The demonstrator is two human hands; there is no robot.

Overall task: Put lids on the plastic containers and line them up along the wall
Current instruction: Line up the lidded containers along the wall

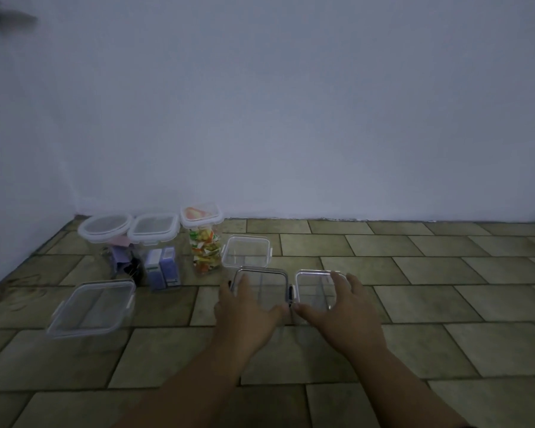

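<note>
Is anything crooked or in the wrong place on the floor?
Yes. The big clear container on the left sits alone, well out from the wall and turned at an angle, while three lidded containers stand in a row by the wall. Nothing looks spilled or broken.

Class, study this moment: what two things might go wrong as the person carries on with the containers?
Under the left hand and right hand, the dark-rimmed container and its clear neighbour almost touch; shifting one may knock the other. The tall wrapper-filled container could topple if nudged.
</note>
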